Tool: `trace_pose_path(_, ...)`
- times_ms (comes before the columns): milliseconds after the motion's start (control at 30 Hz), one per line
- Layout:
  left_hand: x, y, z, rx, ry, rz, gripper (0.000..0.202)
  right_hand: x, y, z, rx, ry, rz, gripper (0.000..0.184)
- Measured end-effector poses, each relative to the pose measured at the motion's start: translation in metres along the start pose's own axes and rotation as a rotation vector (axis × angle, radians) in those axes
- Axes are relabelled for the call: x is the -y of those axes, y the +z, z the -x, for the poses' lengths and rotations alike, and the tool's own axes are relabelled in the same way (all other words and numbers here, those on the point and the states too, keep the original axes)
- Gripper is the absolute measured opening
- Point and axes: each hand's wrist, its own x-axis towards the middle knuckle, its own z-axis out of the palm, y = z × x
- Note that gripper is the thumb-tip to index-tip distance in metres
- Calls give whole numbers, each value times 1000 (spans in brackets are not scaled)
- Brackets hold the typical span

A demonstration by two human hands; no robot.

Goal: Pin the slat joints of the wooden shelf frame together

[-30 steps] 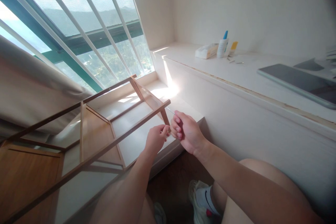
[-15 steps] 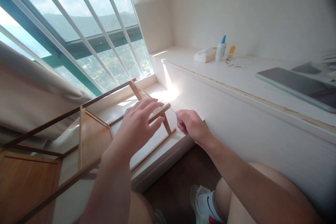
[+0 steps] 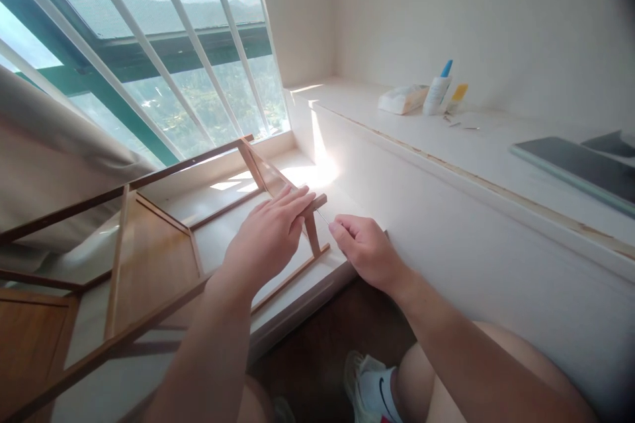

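A brown wooden shelf frame lies on its side on the white window ledge, its slatted panels standing on edge. My left hand grips the end of its near post, fingers laid together over the top and thumb at the near side. My right hand is closed in a fist around a thin straight metal rod, like a screwdriver shaft; its handle end is hidden in the fist. The rod's tip meets the post close to its end, just right of my left fingers.
On the white counter at right stand a tissue pack, a white bottle with a blue tip and a yellow-capped container. Small metal pieces and a tablet lie there too. A barred window and curtain are at left.
My left hand has come down from hovering with spread fingers onto the post. My right hand has brought the rod against the post's end. The view has shifted slightly.
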Motion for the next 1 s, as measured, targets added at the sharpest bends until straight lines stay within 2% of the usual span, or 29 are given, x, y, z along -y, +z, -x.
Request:
trace_pose_path(467, -3, -1, 4, -6, -23, 85, 45, -5, 3, 1, 5, -8, 37, 37)
trace_pose_path(1000, -5, -3, 5, -6, -20, 59, 44, -6, -4, -2, 48, -23, 56, 36)
